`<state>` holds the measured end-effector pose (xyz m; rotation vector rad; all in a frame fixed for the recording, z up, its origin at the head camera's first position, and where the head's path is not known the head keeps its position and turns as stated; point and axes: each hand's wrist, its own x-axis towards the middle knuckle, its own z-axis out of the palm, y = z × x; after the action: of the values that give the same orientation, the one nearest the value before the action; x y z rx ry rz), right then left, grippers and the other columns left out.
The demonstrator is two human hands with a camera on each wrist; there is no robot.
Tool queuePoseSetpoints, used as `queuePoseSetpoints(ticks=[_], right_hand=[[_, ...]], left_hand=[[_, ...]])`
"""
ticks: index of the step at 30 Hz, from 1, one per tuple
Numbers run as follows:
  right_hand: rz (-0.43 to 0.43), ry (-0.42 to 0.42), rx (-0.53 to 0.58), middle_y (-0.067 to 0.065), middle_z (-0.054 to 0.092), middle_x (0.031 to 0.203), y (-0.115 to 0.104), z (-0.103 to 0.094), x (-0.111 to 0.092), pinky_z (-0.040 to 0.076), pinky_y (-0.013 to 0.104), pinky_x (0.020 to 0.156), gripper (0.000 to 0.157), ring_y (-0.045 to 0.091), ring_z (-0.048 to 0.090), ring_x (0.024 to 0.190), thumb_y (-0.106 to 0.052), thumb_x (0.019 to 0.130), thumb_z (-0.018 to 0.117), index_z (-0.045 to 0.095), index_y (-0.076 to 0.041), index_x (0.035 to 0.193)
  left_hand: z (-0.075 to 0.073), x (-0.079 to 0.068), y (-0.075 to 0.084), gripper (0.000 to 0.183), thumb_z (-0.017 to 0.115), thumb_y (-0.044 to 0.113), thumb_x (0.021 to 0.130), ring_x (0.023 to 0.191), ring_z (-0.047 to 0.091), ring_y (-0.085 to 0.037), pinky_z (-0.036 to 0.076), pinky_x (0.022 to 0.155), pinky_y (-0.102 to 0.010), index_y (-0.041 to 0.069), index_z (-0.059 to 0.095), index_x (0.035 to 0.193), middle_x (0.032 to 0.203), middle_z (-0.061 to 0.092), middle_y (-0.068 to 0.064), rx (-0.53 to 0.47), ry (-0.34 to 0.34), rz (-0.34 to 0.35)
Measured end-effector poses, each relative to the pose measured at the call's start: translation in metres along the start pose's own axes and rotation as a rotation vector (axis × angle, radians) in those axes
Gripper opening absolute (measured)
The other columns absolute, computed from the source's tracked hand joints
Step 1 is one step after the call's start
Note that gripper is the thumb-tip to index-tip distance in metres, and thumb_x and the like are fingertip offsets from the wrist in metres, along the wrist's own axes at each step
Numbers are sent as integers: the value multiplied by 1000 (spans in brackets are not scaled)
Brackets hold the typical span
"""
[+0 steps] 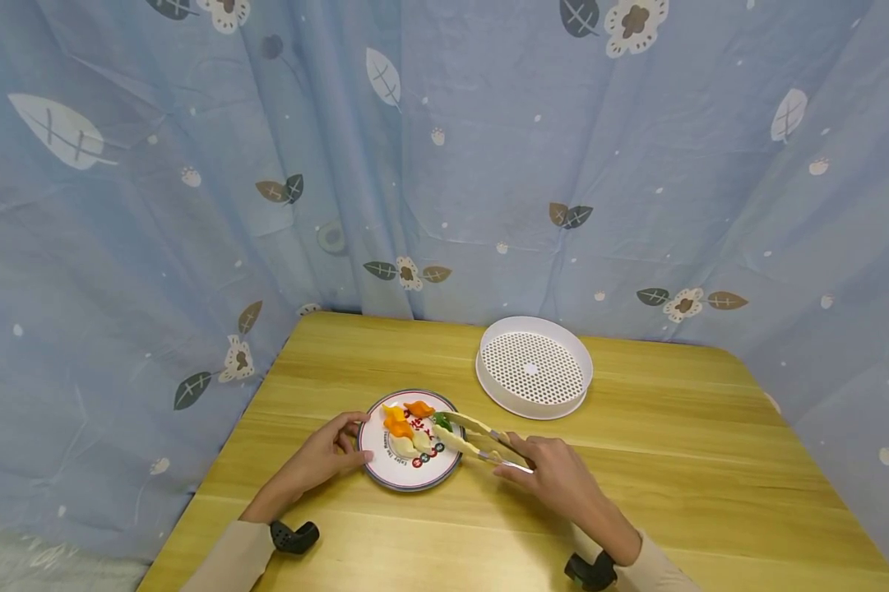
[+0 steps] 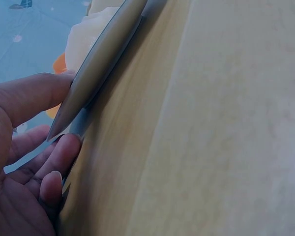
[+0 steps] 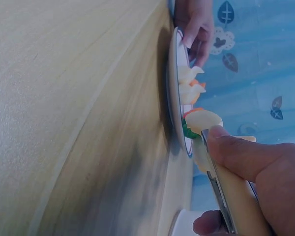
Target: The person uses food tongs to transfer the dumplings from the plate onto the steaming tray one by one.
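My left hand (image 1: 326, 454) pinches the left rim of a white plate (image 1: 381, 467), with thumb on top and fingers beneath in the left wrist view. On the plate lie several small dumpling-shaped pieces: an orange one (image 1: 419, 409), a yellow one (image 1: 393, 413), another orange one (image 1: 398, 426) and pale ones (image 1: 404, 446). My right hand (image 1: 558, 478) grips tongs (image 1: 457, 442) with cream tips. Those tips reach over the plate's right side, on either side of a green dumpling (image 1: 442, 421). Whether they press on it I cannot tell.
A round white tray with a perforated base (image 1: 534, 386) stands on the wooden table (image 1: 659, 460), behind and right of the plate. Blue patterned curtains (image 1: 481, 164) hang along the table's back and sides.
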<state>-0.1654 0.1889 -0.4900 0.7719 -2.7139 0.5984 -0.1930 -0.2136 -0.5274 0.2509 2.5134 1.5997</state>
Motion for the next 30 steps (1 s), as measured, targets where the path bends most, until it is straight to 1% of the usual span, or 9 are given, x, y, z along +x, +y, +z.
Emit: queuePoseSetpoints(ticks=[7, 12, 14, 17, 20, 25, 30], right_hand=[[-12, 48, 31, -18, 24, 64, 0, -7, 2, 29, 22, 52, 50, -1, 27, 57, -46, 84, 82, 76, -13, 121], [5, 72, 46, -19, 29, 62, 1, -13, 2, 32, 22, 52, 53, 0, 31, 57, -41, 82, 85, 76, -11, 125], [11, 75, 49, -19, 30, 62, 2, -14, 1, 33, 22, 52, 54, 0, 33, 57, -42, 82, 85, 76, -11, 124], [12, 73, 46, -20, 27, 62, 5, -15, 1, 32, 22, 52, 52, -1, 31, 57, -45, 83, 83, 77, -11, 122], [5, 87, 45, -21, 26, 62, 7, -16, 1, 31, 21, 51, 52, -3, 28, 56, -47, 84, 82, 77, -10, 121], [-25, 118, 52, -21, 28, 61, 9, -20, 3, 30, 21, 50, 53, -5, 26, 55, -43, 85, 83, 76, -8, 124], [-51, 152, 56, -21, 29, 62, 11, -25, 5, 30, 21, 50, 45, -5, 26, 55, -39, 85, 84, 77, -11, 120]], left_hand=[[0, 2, -1, 60, 85, 21, 88, 86, 53, -21, 44, 68, -26, 13, 56, 141, 118, 58, -10, 20, -3, -2], [1, 3, -1, 60, 84, 22, 89, 87, 54, -22, 45, 69, -27, 12, 56, 141, 119, 59, -10, 25, -10, 10], [2, 3, -1, 61, 85, 22, 88, 87, 54, -23, 45, 69, -27, 13, 56, 140, 118, 59, -10, 23, -10, 2], [4, 3, -2, 61, 86, 22, 87, 87, 54, -22, 45, 69, -27, 14, 57, 140, 116, 59, -8, 29, -9, -17], [5, 2, -3, 61, 86, 21, 86, 87, 53, -22, 45, 70, -27, 14, 58, 139, 115, 59, -6, 33, 0, -27], [4, 1, -2, 62, 87, 21, 86, 86, 52, -22, 44, 67, -27, 13, 57, 140, 115, 59, -7, 22, 16, -39], [1, 0, 0, 62, 85, 19, 87, 85, 51, -22, 43, 65, -26, 11, 56, 141, 118, 58, -11, -2, 5, -28]])
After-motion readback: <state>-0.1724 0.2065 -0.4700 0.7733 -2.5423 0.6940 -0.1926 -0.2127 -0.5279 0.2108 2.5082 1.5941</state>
